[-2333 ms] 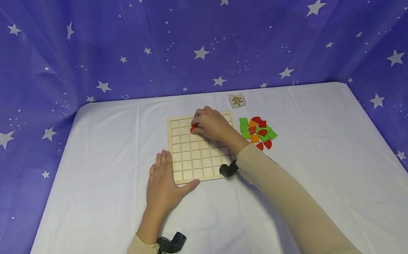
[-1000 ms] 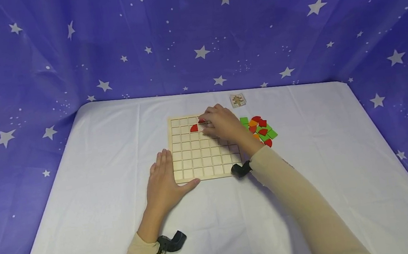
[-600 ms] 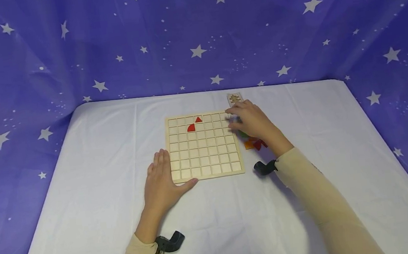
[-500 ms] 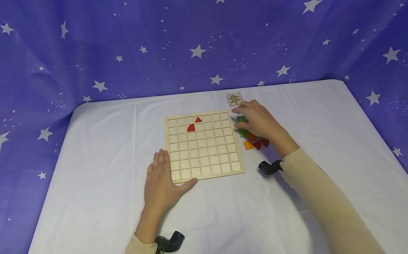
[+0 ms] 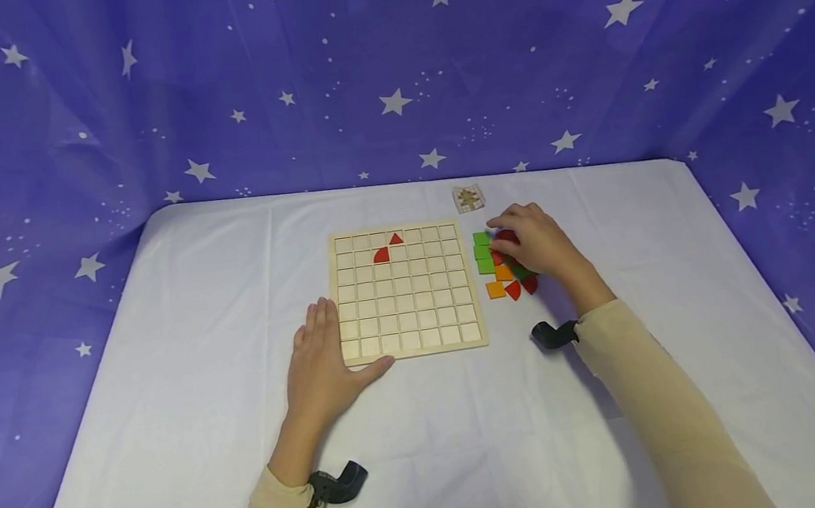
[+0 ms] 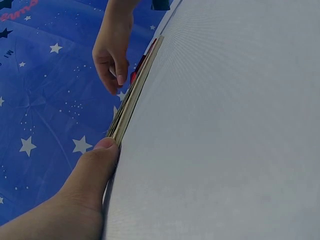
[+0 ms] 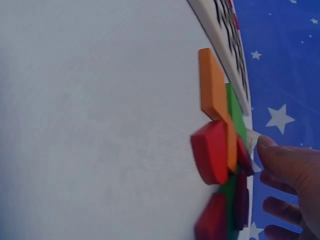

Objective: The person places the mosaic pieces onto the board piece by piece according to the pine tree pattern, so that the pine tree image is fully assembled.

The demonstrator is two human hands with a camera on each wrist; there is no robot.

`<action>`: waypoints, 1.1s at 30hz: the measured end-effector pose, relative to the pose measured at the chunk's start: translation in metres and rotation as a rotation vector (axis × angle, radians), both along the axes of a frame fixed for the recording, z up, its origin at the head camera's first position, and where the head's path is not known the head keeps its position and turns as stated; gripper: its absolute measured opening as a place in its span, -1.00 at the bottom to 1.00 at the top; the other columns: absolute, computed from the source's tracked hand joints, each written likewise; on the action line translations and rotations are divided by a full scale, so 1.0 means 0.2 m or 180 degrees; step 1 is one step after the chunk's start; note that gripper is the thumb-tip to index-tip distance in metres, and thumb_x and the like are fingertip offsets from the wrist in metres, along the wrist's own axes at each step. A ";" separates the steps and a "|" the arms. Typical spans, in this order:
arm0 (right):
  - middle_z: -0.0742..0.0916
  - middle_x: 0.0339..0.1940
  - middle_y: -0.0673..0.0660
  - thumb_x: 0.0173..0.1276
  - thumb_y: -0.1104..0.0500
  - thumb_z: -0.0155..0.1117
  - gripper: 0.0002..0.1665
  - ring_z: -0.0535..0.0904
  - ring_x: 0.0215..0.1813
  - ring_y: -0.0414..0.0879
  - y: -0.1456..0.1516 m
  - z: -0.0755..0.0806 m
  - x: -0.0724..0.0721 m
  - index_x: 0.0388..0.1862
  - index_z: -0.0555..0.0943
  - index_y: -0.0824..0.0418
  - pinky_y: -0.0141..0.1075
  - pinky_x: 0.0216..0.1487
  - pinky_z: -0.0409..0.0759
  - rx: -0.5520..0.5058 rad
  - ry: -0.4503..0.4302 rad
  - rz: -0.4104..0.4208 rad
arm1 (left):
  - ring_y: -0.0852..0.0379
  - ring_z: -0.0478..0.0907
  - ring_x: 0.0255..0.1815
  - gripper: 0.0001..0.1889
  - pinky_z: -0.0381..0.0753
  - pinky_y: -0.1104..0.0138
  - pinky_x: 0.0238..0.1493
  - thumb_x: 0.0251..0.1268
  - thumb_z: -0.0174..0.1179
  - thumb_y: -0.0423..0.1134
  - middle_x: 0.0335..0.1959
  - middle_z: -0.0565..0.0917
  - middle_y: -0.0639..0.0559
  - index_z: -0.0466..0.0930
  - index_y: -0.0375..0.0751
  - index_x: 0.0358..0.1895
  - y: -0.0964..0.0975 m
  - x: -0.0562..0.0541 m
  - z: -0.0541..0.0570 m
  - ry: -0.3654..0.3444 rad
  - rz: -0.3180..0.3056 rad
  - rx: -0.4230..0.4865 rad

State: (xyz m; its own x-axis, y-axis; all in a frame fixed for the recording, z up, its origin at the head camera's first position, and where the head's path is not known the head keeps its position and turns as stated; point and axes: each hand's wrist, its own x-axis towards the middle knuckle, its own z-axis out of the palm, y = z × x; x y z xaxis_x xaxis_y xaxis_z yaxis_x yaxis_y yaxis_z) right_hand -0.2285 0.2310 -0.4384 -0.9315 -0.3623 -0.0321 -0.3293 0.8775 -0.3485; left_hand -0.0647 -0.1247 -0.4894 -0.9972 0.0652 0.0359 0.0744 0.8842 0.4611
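A wooden grid board (image 5: 407,298) lies on the white table. In its upper cells sit a red quarter-circle tile (image 5: 382,255) and a red triangle tile (image 5: 396,239). My left hand (image 5: 323,374) rests against the board's left edge with straight fingers, its thumb (image 6: 95,167) along the front edge. Over the loose tiles right of the board hovers my right hand (image 5: 543,240), thumb and fingers apart, holding nothing visible. Green square tiles (image 5: 483,254), orange square tiles (image 5: 495,290) and red quarter-circle tiles (image 7: 210,152) lie below it; the hand hides part of the pile.
A small pattern card (image 5: 468,198) lies behind the tiles, near the board's back right corner. A blue starry cloth (image 5: 387,72) hangs along the back of the table (image 5: 430,452) and both sides.
My right hand set the red quarter-circle and then the red triangle on the board, let go, and moved right to the pile. My left hand stayed at the board's edge.
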 end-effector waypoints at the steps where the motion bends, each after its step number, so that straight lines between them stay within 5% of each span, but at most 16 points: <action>1: 0.63 0.16 0.19 0.39 0.00 0.32 -0.49 0.41 0.19 0.17 0.00 -0.01 -0.01 0.27 0.60 0.12 0.12 0.32 0.38 -0.0002 -0.0003 -0.0006 | -0.12 -0.19 0.67 0.37 -0.06 -0.02 0.60 -0.09 0.21 0.58 0.65 -0.09 -0.20 -0.16 -0.30 0.60 0.00 0.00 0.00 0.0002 -0.0003 0.0007; 33: 0.63 0.10 0.13 0.41 -0.02 0.30 -0.63 0.38 0.24 0.13 -0.04 -0.06 -0.11 0.12 0.70 0.06 0.08 0.36 0.37 -0.0262 -0.0218 -0.0281 | -0.12 -0.16 0.67 0.37 -0.03 -0.02 0.60 -0.10 0.14 0.64 0.65 -0.07 -0.17 -0.15 -0.27 0.60 0.00 0.00 -0.03 0.0064 0.0008 -0.0030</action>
